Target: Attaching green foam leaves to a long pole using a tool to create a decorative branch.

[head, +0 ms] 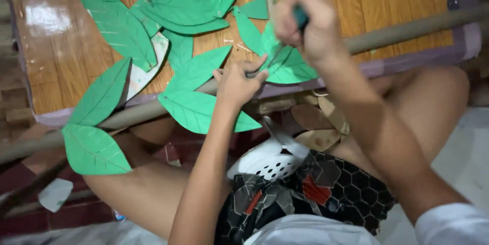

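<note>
My left hand (237, 81) presses down on a long brown cardboard tube (397, 33) where green paper leaves are fixed to it. Its fingertips touch the edge of one green leaf (288, 66). My right hand (305, 18), blurred with motion, is closed around a dark teal-handled tool (300, 17) held just above that leaf. Several more green paper leaves (119, 26) lie along the tube and over a low wooden table (51, 46). Another leaf (196, 110) hangs over the table's front edge below my left hand.
The tube runs slantwise from lower left to upper right across the table edge. Brown cardboard leaf shapes (318, 125) and a white perforated object (267, 161) rest by my lap. A pale scrap (53, 194) lies on the floor at the left.
</note>
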